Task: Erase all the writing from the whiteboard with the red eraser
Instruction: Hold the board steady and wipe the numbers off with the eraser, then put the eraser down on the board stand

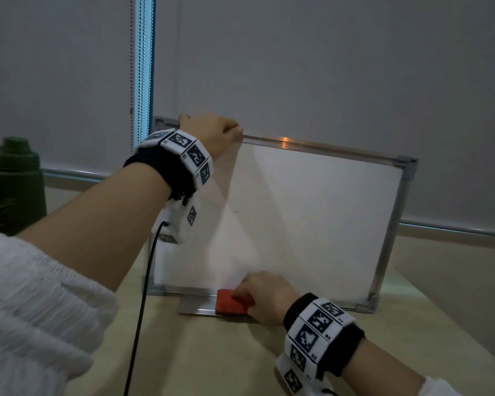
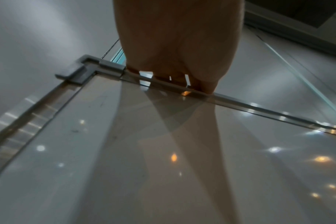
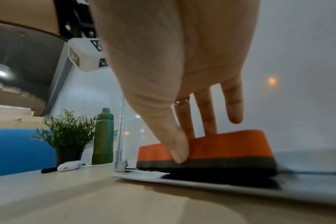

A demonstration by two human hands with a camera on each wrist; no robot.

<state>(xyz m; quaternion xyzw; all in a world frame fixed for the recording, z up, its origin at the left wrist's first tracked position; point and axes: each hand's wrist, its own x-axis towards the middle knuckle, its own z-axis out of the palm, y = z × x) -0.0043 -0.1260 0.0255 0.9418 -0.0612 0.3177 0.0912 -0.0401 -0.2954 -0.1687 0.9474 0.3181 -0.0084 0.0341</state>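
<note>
The left hand [image 1: 212, 132] curls its grip over the top rail of the upright whiteboard [image 1: 312, 212]. Below it, the right hand [image 1: 265, 295] pinches the red eraser [image 1: 230, 305], lying on the board's tray [image 1: 195, 307] on the surface [image 1: 212, 352].

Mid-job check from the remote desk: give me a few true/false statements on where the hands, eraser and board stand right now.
1. The left hand grips the top edge of the whiteboard. True.
2. The red eraser is pressed against the middle of the board face. False: it sits low, on the tray at the board's bottom edge.
3. The right hand holds the eraser. True.
4. Large writing covers the board. False: only a tiny dark mark shows.
5. The whiteboard lies flat on the table. False: it stands upright.
</note>
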